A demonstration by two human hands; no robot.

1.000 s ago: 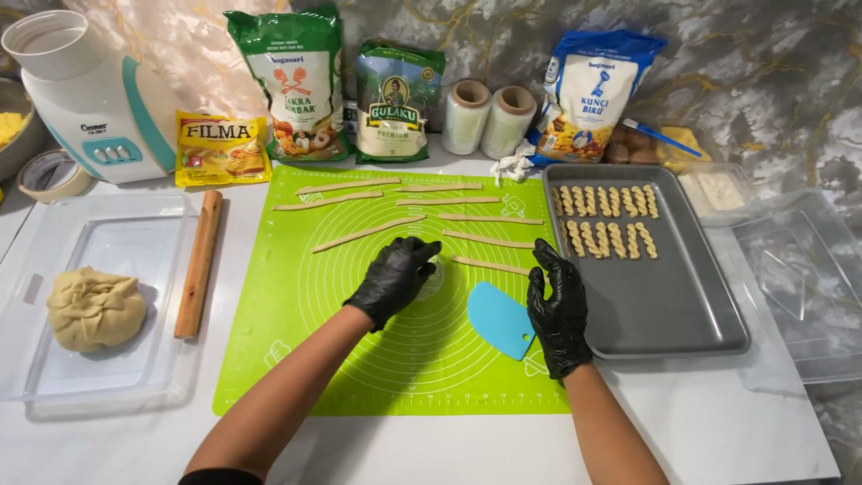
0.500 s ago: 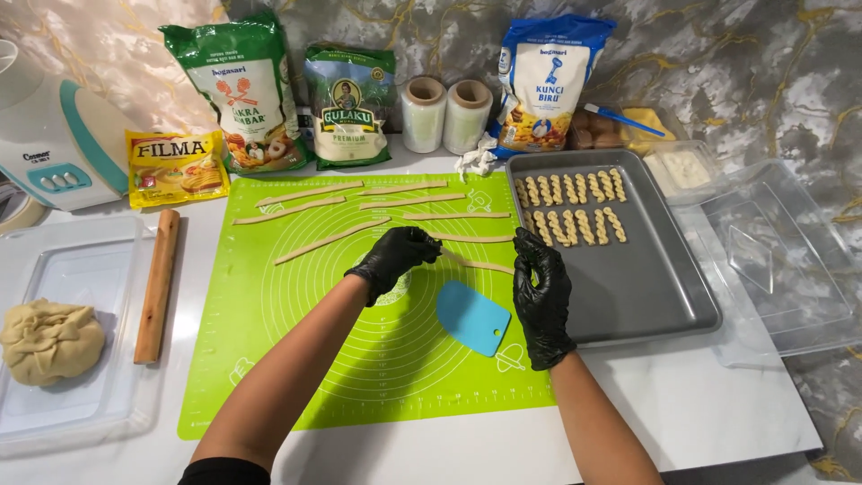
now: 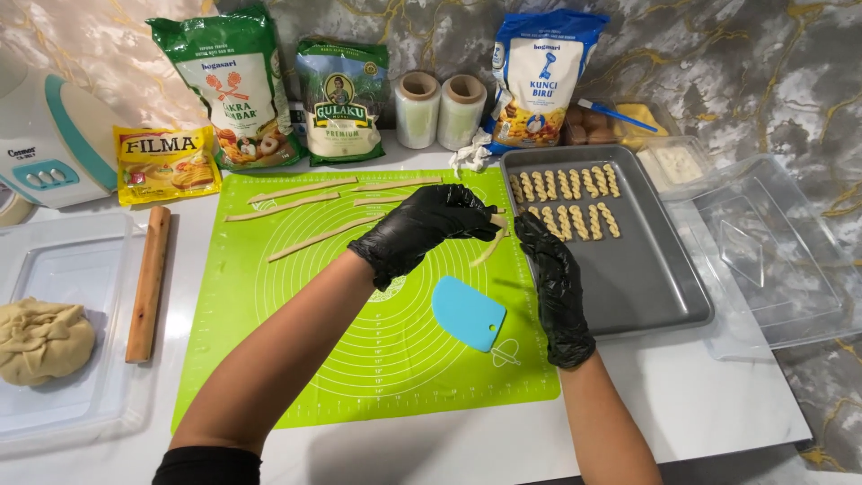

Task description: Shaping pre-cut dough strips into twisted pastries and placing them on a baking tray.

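Both my hands wear black gloves over a green silicone mat (image 3: pixel 359 359). My left hand (image 3: pixel 422 229) and my right hand (image 3: pixel 548 269) together hold a thin strip of pale dough (image 3: pixel 489 247) lifted off the mat near its right edge. Several more dough strips (image 3: pixel 310 211) lie across the mat's far part. A light blue plastic scraper (image 3: pixel 467 312) lies on the mat just below my hands. To the right, a grey baking tray (image 3: pixel 646 278) carries several twisted dough sticks (image 3: pixel 566 198) in two rows at its far end.
A wooden rolling pin (image 3: pixel 148 283) lies left of the mat, beside a clear container (image 3: pixel 72 269) holding a dough ball (image 3: pixel 40 341). Flour and sugar bags, a yellow sachet, two rolls and a mixer stand along the back. Clear lids (image 3: pixel 772 251) sit at the right.
My hands picked a dough strip up from the mat and raised it between them. The camera view shifted closer and slightly to the right.
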